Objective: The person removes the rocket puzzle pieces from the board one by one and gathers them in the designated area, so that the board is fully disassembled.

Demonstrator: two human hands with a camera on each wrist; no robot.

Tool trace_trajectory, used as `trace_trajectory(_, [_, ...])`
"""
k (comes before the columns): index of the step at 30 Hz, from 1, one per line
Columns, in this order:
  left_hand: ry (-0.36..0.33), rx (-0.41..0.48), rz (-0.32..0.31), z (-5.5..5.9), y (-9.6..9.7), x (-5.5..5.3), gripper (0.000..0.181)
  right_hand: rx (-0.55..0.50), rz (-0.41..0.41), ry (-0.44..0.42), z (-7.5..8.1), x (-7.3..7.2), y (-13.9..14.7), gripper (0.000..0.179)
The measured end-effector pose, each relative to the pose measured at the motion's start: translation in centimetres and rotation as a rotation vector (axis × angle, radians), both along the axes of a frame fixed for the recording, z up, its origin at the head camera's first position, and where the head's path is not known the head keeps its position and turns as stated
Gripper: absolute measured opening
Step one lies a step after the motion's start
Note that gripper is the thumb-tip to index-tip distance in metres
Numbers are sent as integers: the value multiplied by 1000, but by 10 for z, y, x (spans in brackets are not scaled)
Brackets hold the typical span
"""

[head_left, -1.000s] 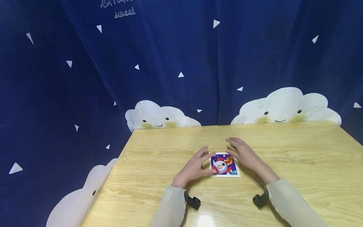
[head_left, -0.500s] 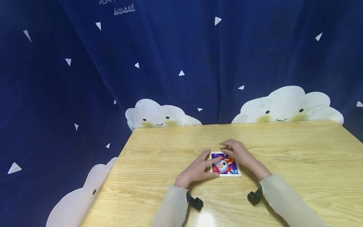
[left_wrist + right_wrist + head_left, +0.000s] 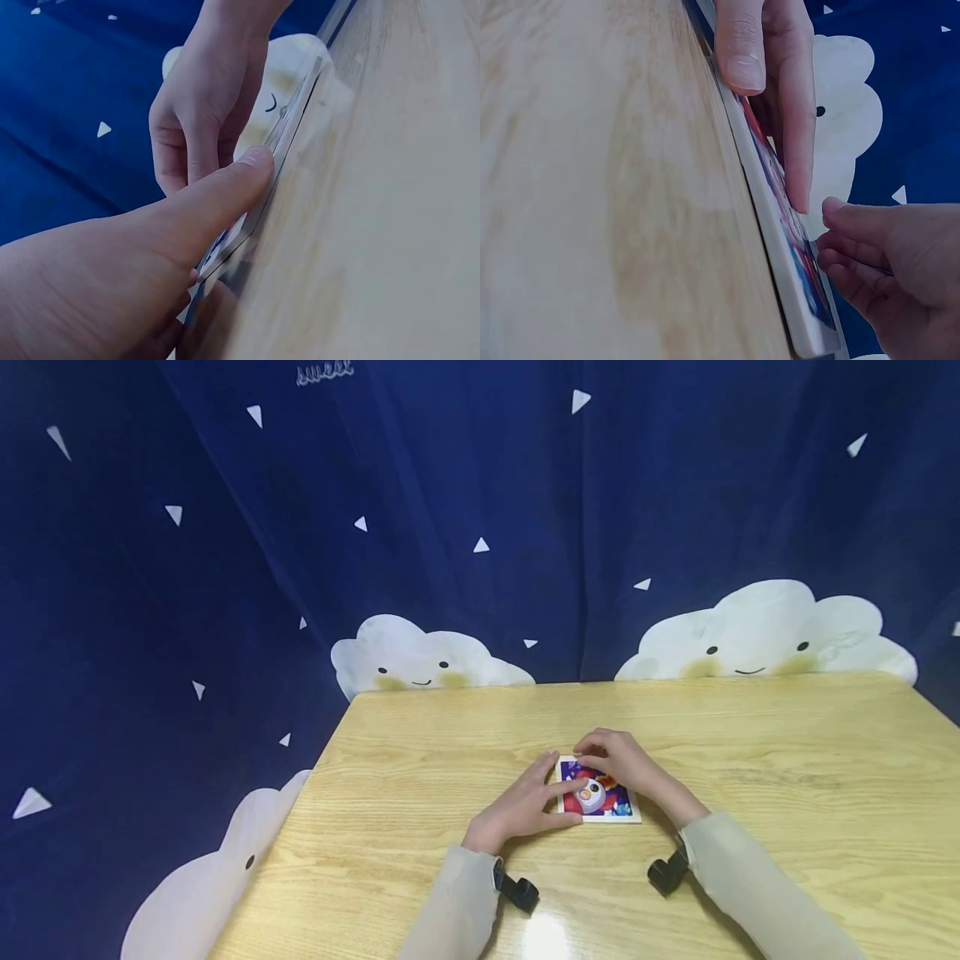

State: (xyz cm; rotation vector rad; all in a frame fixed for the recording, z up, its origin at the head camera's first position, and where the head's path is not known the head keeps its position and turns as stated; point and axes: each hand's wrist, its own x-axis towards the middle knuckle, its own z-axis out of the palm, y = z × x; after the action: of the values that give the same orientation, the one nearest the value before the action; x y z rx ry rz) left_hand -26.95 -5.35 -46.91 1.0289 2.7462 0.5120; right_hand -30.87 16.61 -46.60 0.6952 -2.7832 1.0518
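A square picture board (image 3: 621, 808) with a white rim and a cartoon penguin on purple lies flat on the wooden table. My left hand (image 3: 519, 806) reaches in from the left with its fingers fairly straight. Its thumb rests along the near rim and its index finger lies over the picture. My right hand (image 3: 624, 762) is at the board's far edge, fingers curled down. In the right wrist view the right thumb and fingertips (image 3: 831, 204) come together beside that edge, and I cannot tell whether they pinch something thin there. The left hand partly hides the board in the left wrist view.
The wooden table (image 3: 420, 760) spreads around the board on all sides. Behind it hangs a dark blue curtain (image 3: 420, 493) with white triangles and smiling clouds. Black wrist cameras (image 3: 517, 892) sit below each cuff.
My right hand has moved left to the board's far edge, and its fingers have curled in. The left hand has slid slightly right, its thumb and index finger reaching further over the board.
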Motion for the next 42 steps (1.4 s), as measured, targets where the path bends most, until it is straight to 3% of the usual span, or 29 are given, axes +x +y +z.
trace_trajectory(10, [-6,2,-21,-3,-1,-3,57,-23,35,-15,-4,-6,-5,7])
trace_trajectory(18, [25,-19,-53,-2,0,-5,61,-36,46,-50,-4,-7,-7,9])
trace_trajectory(26, [23,-26,-59,-1,0,-6,62,7,37,-155,0,-12,-11,14])
trace_trajectory(36, [40,-43,-48,-3,-1,-7,61,33,47,-210,4,-13,-18,16])
trace_trajectory(42, [2,-42,-45,-4,-1,-8,60,34,93,-262,5,-12,-19,12])
